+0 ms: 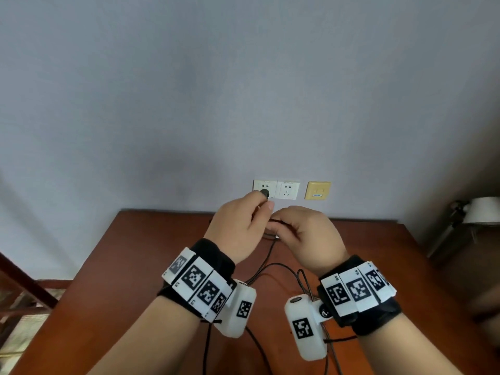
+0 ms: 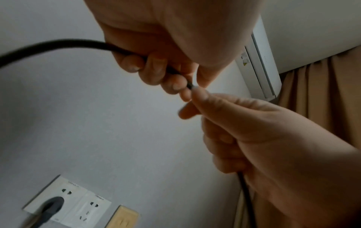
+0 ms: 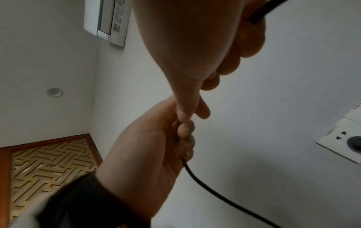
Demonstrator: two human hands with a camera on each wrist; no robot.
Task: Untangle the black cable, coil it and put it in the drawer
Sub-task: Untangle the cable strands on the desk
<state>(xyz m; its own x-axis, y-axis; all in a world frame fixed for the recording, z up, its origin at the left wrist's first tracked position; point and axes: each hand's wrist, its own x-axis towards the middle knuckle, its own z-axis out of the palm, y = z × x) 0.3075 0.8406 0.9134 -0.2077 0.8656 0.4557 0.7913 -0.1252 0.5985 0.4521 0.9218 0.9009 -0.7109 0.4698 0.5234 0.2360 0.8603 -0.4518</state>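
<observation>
A: Status?
B: Early, I'd say. Cable (image 1: 266, 259) is held up over the worktop (image 1: 140, 255), slack looping below, no coil yet. Drawer not in view.
A: Hands?
B: Both raised, nearly touching. Left hand (image 1: 239, 228) curled round it; right hand (image 1: 305, 236) pinching it.

The head camera is looking down and forward from above the wooden desk (image 1: 151, 266) toward the far wall's white sockets (image 1: 276, 189). Each wrist camera is sitting close under its hand, tilting up at wall and ceiling. Both are sharing those sockets (image 2: 66, 200) (image 3: 339, 138) and the air conditioner (image 2: 259, 61) (image 3: 109, 20).
</observation>
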